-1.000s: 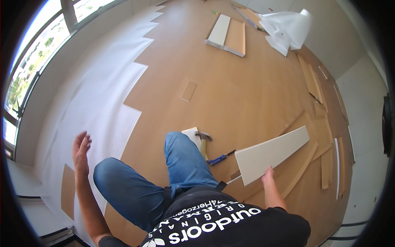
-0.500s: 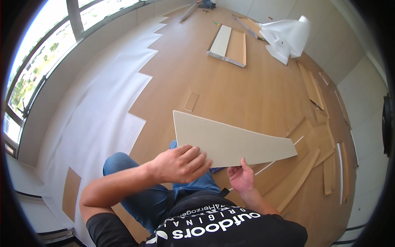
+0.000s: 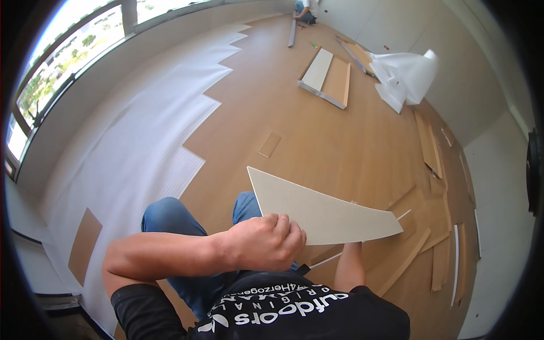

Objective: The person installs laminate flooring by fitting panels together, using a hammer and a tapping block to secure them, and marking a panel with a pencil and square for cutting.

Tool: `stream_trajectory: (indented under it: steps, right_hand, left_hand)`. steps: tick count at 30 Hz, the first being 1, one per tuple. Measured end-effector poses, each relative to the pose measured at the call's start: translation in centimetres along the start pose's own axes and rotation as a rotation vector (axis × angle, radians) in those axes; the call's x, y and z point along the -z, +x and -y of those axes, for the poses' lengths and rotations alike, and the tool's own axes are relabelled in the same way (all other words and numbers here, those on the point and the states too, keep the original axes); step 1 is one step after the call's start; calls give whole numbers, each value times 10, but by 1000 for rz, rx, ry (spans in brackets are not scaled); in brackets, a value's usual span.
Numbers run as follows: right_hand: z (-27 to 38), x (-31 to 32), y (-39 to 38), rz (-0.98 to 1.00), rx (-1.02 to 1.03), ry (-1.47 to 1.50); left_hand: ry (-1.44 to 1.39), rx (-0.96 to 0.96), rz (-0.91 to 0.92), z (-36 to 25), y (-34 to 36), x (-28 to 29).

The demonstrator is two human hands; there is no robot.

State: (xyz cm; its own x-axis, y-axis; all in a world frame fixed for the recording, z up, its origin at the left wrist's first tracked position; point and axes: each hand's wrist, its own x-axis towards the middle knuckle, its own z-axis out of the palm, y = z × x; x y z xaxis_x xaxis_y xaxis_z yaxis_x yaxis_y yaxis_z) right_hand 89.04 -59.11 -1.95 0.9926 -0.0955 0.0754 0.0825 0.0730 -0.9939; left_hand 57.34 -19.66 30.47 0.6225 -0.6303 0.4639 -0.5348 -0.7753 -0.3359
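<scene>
Left: white underlay sheet (image 3: 130, 130), could crease or tear under knee. Lower centre: left hand (image 3: 271, 241) curled over near-left corner of cream plank (image 3: 323, 212); unclear whether grip clamps it. Plank raised over lap; left end may slip if loose. Right hand (image 3: 352, 248) mostly hidden beneath plank, grip's state unclear; uneven support could tip plank onto cardboard strips (image 3: 405, 260), lower right, chipping edge.

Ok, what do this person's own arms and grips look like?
The left grip is ungloved, with no watch or band showing. The left sleeve is black and ends above the elbow; the shirt is black with white lettering. The right forearm is bare; the right grip is mostly hidden.
</scene>
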Motion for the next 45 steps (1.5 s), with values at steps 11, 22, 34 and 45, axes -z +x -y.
stream_trajectory:
  steps: [11,22,34,45]
  right_hand:
    - [35,-115,42,540,-126,1145]
    - [162,-332,-75,636,-487,994]
    - [4,-426,-295,966,-1290,580]
    - [-160,-585,-246,520,-1193,320]
  left_hand:
    - [-371,723,133,117,-110,105]
    - [-183,1354,450,155,-285,92]
    - [-408,1791,413,36,-433,-62]
    - [-194,2019,543,-45,-650,-110]
